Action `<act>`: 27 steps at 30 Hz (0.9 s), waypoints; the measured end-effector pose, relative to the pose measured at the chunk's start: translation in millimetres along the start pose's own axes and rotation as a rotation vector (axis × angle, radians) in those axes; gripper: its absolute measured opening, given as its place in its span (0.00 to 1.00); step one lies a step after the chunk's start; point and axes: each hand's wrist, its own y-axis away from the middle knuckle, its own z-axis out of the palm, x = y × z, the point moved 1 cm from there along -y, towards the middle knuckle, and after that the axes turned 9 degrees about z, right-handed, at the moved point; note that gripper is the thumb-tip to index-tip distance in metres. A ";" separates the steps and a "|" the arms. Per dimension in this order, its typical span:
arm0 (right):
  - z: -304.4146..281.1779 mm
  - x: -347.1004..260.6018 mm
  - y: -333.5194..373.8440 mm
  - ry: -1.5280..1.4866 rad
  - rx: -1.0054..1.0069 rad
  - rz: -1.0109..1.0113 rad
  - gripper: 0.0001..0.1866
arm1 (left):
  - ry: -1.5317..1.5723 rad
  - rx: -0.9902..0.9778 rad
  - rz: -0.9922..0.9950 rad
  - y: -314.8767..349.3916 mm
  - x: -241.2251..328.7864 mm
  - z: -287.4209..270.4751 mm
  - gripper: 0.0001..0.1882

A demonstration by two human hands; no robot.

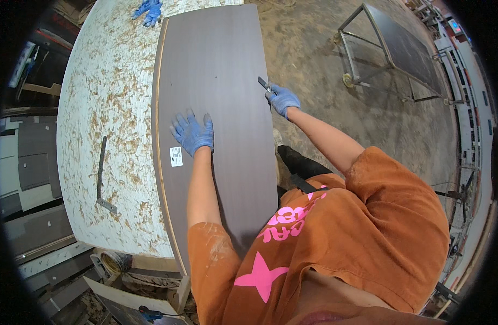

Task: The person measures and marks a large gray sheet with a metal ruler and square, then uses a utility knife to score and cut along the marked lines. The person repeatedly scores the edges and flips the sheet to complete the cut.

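A long grey-brown wood-grain panel [233, 135] lies across a worn white worktable [81, 162]. A light tan line runs along its left side, and a small white label [176, 156] is stuck near that edge. My left hand [193, 132], in a blue glove, rests flat on the panel with its fingers spread. Beyond the panel's right edge, my gloved right hand [285, 101] is closed around a utility knife [264, 84]. The knife's dark end points up and left over the panel's edge; the glove hides its handle.
A metal carpenter's square [101, 173] lies left of the panel. Spare blue gloves [148, 11] are at the table's far end. A wheeled metal-frame cart [403, 49] stands at the far right. Grey boards [35, 151] are stacked on the left, and a wooden box [132, 298] sits below the table.
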 end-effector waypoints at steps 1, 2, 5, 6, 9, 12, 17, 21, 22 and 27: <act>-2.0 -3.0 -11.3 0.005 0.002 0.011 0.23 | -0.003 -0.017 -0.009 -2.7 1.2 -1.0 0.37; -3.7 -5.6 -22.1 0.010 0.004 0.023 0.23 | -0.005 -0.034 -0.018 -5.8 2.9 -2.0 0.37; -9.6 -11.0 -51.4 0.049 -0.018 0.007 0.24 | -0.014 -0.052 -0.037 -17.7 8.0 -2.1 0.37; -12.2 -12.4 -61.5 0.066 -0.028 -0.005 0.25 | -0.017 -0.053 -0.041 -23.1 9.6 -1.8 0.37; -20.2 -23.0 -75.6 0.103 0.011 0.023 0.25 | -0.007 -0.123 -0.071 -42.3 17.4 -0.7 0.38; -28.7 -32.7 -110.0 0.046 0.015 0.027 0.25 | -0.042 -0.081 -0.044 -66.7 29.6 4.2 0.38; -44.1 -50.1 -162.2 -0.038 -0.060 0.059 0.24 | -0.035 -0.119 -0.043 -111.5 53.7 10.9 0.38; -50.2 -63.5 -208.2 0.004 0.003 0.007 0.24 | -0.022 -0.079 -0.023 -136.3 63.0 22.4 0.37; -51.3 -64.7 -223.1 0.020 0.006 0.006 0.23 | -0.016 -0.084 -0.018 -140.3 65.8 23.4 0.37; -70.5 -91.1 -291.5 -0.005 0.005 0.017 0.23 | 0.027 -0.077 0.011 -143.1 66.1 24.2 0.37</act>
